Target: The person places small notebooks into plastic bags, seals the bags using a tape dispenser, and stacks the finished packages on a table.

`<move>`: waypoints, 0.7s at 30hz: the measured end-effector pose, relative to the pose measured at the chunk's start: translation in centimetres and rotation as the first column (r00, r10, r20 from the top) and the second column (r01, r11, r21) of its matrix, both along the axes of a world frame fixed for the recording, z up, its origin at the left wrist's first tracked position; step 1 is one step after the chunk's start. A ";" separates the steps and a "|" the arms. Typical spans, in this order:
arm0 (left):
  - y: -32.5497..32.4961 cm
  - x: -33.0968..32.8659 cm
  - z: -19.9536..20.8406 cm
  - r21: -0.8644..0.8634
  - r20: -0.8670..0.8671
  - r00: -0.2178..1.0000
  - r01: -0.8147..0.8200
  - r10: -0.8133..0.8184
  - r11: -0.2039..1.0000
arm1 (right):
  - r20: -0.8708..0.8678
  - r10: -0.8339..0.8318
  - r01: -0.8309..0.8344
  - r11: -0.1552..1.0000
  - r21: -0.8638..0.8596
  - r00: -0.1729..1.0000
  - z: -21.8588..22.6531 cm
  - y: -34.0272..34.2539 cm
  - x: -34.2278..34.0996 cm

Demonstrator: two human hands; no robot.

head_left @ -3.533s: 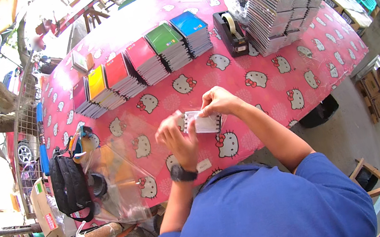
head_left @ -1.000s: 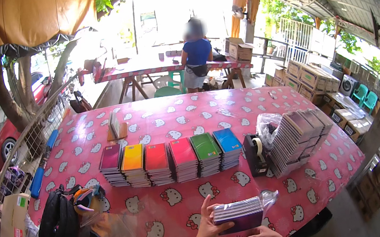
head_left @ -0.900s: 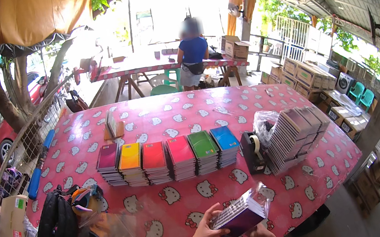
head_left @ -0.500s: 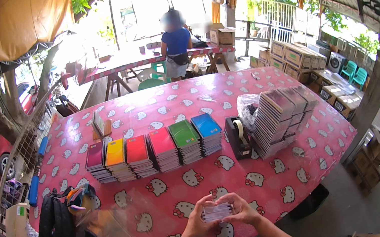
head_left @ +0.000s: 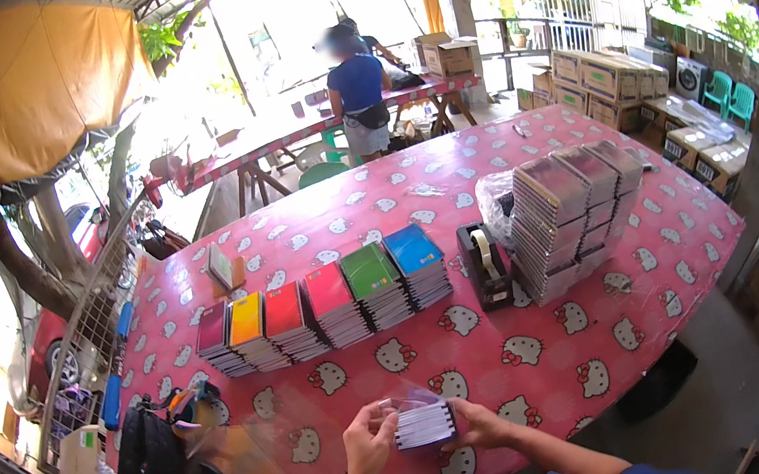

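Between my hands, close to the table's near edge, is a small stack of notebooks (head_left: pixel 424 426) with its white page edges facing up, in a transparent plastic wrapper (head_left: pixel 416 399). My left hand (head_left: pixel 371 440) grips its left side, thumb and fingers pinching the plastic near the top corner. At the stack's right side, my right hand (head_left: pixel 479 422) holds the dark edge with bent fingers. Farther out stands a row of notebook piles, among them a yellow pile (head_left: pixel 247 319), a green pile (head_left: pixel 371 274) and a blue pile (head_left: pixel 415 253).
Right of the row sit a black tape dispenser (head_left: pixel 486 267) and tall stacks of plastic-wrapped notebooks (head_left: pixel 555 226). A black bag (head_left: pixel 150 460) and loose plastic sheets (head_left: pixel 249 473) lie at the left. Beyond the pink table (head_left: pixel 477 154), a person (head_left: pixel 360 88) stands by another table.
My hands have come away from the arched grip over the stack to its two sides. The stack is turned and shows more of its page edges. The whole view has shifted slightly.
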State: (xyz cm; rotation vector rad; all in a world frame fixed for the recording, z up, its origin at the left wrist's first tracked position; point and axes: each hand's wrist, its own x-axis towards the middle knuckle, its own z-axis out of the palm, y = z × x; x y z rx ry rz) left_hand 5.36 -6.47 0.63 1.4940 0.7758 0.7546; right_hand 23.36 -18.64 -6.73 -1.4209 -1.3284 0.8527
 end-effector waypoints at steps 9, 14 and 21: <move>3.7 1.1 6.0 0.769 -0.131 0.988 0.045 0.088 0.638 | 0.304 -0.019 -0.054 0.972 0.230 0.952 8.8 1.0 0.4; 5.8 3.8 5.0 0.556 -0.570 0.794 0.561 -0.210 0.613 | 0.721 -0.145 -0.040 0.972 0.232 0.678 8.9 1.3 -0.5; 5.5 3.9 5.7 0.849 -0.322 0.933 0.359 -0.159 0.387 | 0.679 -0.183 0.037 0.974 0.223 0.711 11.7 -0.4 -2.3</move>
